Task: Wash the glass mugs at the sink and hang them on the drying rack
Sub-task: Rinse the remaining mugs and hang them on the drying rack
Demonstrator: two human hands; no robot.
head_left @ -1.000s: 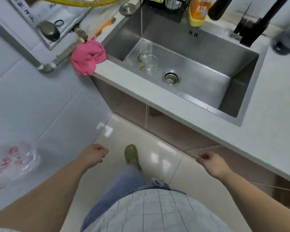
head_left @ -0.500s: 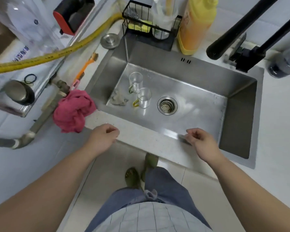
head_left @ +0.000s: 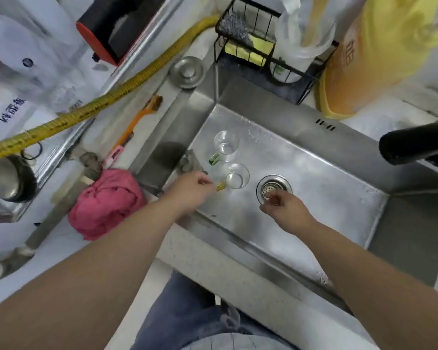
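Both hands are down inside the steel sink (head_left: pixel 321 173). The left hand (head_left: pixel 190 188) has its fingers loosely curled, the fingertips right at the yellow handle of the nearer glass mug (head_left: pixel 236 176); whether they already touch or pinch the handle cannot be told. That mug stands upright on the sink floor just beyond the left hand, between the two hands. The second glass mug (head_left: pixel 226 145), with a green handle, stands upright a little farther from the left hand, close behind the first, the two not clearly touching. The right hand (head_left: pixel 286 207) is curled into a loose fist with nothing visible in it, its knuckles at the near edge of the drain (head_left: pixel 273 188). A grey rag (head_left: pixel 190 162) lies just past the left hand against the sink wall. Outside the sink, to the left of the left forearm, sits a bunched pink cloth (head_left: pixel 106 202).
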